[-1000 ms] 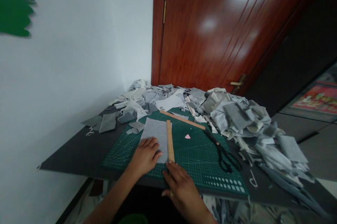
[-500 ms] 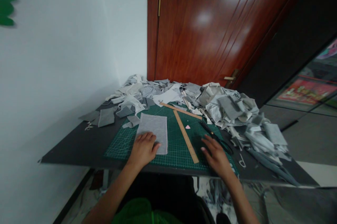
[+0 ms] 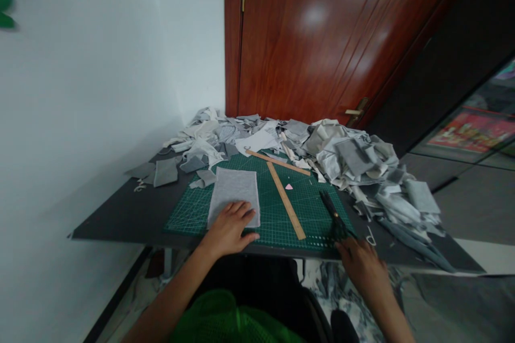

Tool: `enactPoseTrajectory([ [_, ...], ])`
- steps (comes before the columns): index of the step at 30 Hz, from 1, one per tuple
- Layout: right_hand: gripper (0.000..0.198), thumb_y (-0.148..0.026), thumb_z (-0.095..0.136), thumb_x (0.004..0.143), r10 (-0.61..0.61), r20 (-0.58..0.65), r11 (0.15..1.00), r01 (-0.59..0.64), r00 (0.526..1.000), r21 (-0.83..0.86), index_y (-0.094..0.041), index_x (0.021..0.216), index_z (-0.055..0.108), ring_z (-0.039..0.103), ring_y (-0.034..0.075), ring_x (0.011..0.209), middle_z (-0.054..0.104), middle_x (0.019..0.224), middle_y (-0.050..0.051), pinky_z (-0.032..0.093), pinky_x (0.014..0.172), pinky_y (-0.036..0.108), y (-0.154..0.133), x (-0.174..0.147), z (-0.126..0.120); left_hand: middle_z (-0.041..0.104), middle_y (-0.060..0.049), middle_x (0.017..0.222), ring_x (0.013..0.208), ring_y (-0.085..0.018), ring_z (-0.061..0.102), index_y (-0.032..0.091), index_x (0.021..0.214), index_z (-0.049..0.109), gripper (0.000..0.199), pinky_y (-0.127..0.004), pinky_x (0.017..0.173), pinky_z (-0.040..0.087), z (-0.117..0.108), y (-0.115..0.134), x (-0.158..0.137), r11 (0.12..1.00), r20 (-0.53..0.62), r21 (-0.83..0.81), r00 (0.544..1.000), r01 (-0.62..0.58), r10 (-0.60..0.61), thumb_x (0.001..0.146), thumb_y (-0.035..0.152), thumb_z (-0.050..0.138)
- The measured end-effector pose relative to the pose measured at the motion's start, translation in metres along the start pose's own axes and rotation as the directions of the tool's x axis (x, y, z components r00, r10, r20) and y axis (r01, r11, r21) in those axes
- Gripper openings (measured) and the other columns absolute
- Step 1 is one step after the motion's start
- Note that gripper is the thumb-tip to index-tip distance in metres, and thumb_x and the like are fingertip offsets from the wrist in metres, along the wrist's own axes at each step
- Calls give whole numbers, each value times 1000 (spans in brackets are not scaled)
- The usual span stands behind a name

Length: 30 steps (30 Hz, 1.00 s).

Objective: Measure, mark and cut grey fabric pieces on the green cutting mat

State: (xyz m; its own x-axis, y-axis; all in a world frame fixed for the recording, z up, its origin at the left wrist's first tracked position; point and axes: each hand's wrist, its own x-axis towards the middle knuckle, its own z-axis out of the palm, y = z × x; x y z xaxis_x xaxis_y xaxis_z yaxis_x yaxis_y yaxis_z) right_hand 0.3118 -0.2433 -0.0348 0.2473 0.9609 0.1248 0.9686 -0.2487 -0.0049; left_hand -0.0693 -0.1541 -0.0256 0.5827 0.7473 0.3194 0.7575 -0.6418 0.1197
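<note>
A grey rectangular piece of fabric [image 3: 235,187] lies flat on the green cutting mat [image 3: 265,233]. My left hand [image 3: 231,227] rests open over its lower edge, fingers stretched out and thumb to the side. At the mat's lower right, my right hand [image 3: 360,262] has its fingers closed at the handles of black scissors [image 3: 335,215]. Their blades point up and left, away from me. Between the hands lies a wooden ruler [image 3: 286,201] on the mat, with a small pink triangular chalk-like piece [image 3: 288,187] beside it.
Another wooden ruler [image 3: 277,162] lies across the mat's far side. Heaps of grey and white fabric scraps [image 3: 354,155] line the back and right of the black table [image 3: 116,225]. A wooden door [image 3: 298,53] stands behind, a white wall [image 3: 100,90] at left.
My right hand has moved right and toward me, taking hold of the scissors' handles; the scissors have shifted slightly. My left hand has slid a little right and down on the fabric.
</note>
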Motion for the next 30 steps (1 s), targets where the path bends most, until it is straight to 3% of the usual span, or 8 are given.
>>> enactPoseTrajectory([
  [4, 39, -53, 49, 97, -24, 21, 943, 15, 1000, 333, -25, 76, 67, 71, 31, 86, 72, 83, 10, 51, 72, 39, 13, -6, 8, 62, -14, 142, 134, -34, 54, 20, 137, 65, 53, -52, 115, 41, 2, 0, -1, 999, 2, 22, 1000, -27, 27, 95, 51, 70],
  [9, 50, -74, 59, 80, 35, 145, 703, -127, 989, 700, -26, 64, 55, 56, 22, 57, 55, 58, 0, 43, 59, 35, 23, -12, 9, 60, -14, 146, 137, -35, 50, 19, 142, 61, 55, -52, 115, 39, 3, 3, 0, 998, 45, 26, 997, -63, 62, 97, 53, 66],
  [13, 52, -74, 68, 79, 141, 305, 273, -334, 942, 902, -24, 91, 67, 60, 23, 69, 62, 74, 2, 48, 61, 34, 11, -35, 2, 58, -15, 146, 134, -35, 51, 18, 142, 60, 54, -53, 114, 39, 5, 11, 0, 998, 24, 23, 998, -57, 57, 99, 51, 63],
  [16, 58, -73, 67, 83, -7, 448, -130, -445, 894, 886, -23, 111, 71, 61, 23, 70, 63, 78, 3, 52, 64, 35, -7, -56, -5, 58, -15, 144, 133, -35, 51, 19, 142, 60, 51, -52, 114, 39, 7, 15, 0, 999, 11, 15, 999, -52, 51, 100, 49, 62],
  [18, 61, -74, 66, 83, -178, 487, -266, -518, 855, 813, -21, 112, 74, 57, 19, 62, 58, 72, 1, 49, 59, 32, -18, -69, -8, 59, -15, 143, 133, -35, 51, 20, 141, 60, 50, -52, 113, 39, 6, 16, 0, 998, 8, 4, 998, -55, 55, 99, 48, 63],
  [20, 64, -74, 68, 82, -327, 477, -282, -566, 816, 774, -19, 115, 74, 55, 16, 57, 56, 68, 0, 46, 57, 29, -27, -81, -7, 59, -14, 142, 132, -35, 51, 23, 141, 61, 48, -52, 113, 39, 5, 16, 0, 997, 13, -7, 997, -72, 72, 99, 47, 63],
  [24, 80, -70, 80, 75, -522, 373, -116, -497, 767, 860, -22, 137, 63, 67, 19, 65, 67, 81, 3, 49, 64, 31, -45, -102, 6, 55, -13, 145, 134, -36, 48, 28, 144, 59, 49, -54, 113, 37, 3, 18, -3, 996, 35, -6, 995, -91, 91, 100, 50, 61],
  [30, 88, -70, 78, 78, -574, 399, 88, -431, 715, 898, -25, 149, 52, 59, 15, 58, 65, 84, 1, 47, 57, 28, -70, -123, 12, 53, -16, 150, 140, -38, 46, 27, 148, 56, 57, -57, 115, 35, 7, 25, -8, 998, 49, 21, 997, -62, 61, 99, 54, 62],
])
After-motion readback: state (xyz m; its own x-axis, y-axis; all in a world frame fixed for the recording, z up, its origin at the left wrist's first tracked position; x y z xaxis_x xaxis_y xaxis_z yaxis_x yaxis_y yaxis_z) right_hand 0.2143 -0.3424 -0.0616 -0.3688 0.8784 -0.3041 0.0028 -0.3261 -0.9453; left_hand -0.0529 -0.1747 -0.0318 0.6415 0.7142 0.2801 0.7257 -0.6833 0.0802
